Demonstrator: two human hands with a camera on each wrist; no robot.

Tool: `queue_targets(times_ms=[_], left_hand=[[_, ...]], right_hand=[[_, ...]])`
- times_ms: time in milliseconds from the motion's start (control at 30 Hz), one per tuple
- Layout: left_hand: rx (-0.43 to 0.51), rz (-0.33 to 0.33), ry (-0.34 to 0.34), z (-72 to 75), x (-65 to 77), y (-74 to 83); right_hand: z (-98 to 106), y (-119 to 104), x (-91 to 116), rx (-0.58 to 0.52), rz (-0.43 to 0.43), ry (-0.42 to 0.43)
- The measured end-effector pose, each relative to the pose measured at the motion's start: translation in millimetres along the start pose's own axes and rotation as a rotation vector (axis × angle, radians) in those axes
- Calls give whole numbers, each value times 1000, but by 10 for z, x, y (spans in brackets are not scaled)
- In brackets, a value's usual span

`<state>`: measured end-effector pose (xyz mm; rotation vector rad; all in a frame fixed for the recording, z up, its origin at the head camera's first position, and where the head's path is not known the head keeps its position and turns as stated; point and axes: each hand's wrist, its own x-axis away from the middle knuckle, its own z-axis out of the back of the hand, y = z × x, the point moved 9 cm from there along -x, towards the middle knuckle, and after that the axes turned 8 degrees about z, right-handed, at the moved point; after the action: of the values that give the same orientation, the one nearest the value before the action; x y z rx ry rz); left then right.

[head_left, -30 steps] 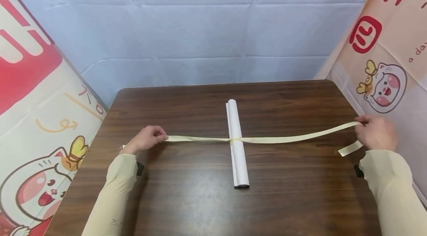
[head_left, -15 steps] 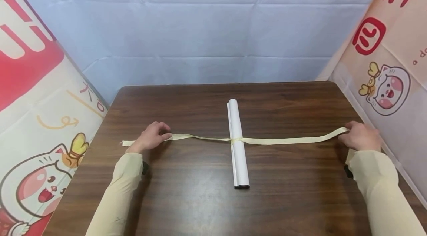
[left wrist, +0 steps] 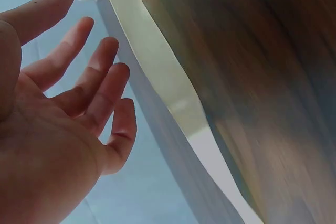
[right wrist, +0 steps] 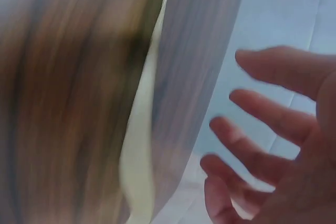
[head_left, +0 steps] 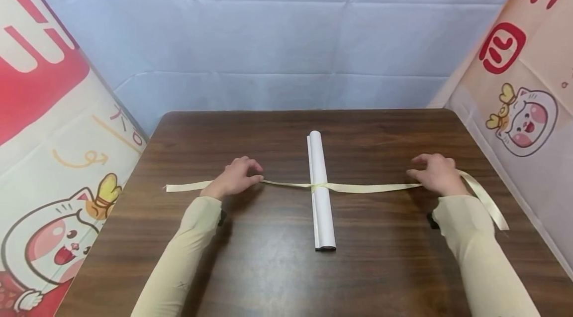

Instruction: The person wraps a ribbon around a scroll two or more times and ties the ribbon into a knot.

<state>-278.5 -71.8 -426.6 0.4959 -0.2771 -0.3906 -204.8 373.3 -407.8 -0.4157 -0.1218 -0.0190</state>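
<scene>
A white rolled sheet (head_left: 320, 197) lies lengthwise mid-table, with a pale yellow ribbon (head_left: 371, 188) crossed round its middle. The ribbon's two ends stretch out left and right over the wood. Above the left length hovers my left hand (head_left: 235, 176), its fingers parted and loosely bent. In the left wrist view the ribbon (left wrist: 168, 85) runs past those fingers, apart from them. My right hand (head_left: 438, 175) is over the right length, fingers spread and holding nothing. The right wrist view shows the ribbon (right wrist: 142, 129) beside that hand, not in its grasp.
The brown wooden table (head_left: 268, 277) has a pale blue cloth backdrop (head_left: 277, 48) behind it. Printed cartoon panels stand along the left side (head_left: 58, 197) and the right side (head_left: 515, 93).
Both hands have let go of the ribbon ends and moved inward toward the roll. The right end now lies curved on the table behind the right hand.
</scene>
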Motion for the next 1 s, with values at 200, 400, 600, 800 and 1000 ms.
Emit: queue_targets(times_ms=[200,400,600,800,1000], left_hand=[[-41,-65,-64,-219,-86,398],[-87,-90,-95,-376,-137,614],[-153,-101,-117,-508,-175,694],[-181,-107,-131,-569,-186,726],[-192,-108,-148,-621,-201,740]], right_hand=[[-259,-654,-130,-37,223,-38],[-440,-1144,-164,-61,399,-52],[-658,-1309,-209,-105,396,-134],[-788,-1400,-218,-118,447,-168],[-867,-1428,-213,-126,467,-192]])
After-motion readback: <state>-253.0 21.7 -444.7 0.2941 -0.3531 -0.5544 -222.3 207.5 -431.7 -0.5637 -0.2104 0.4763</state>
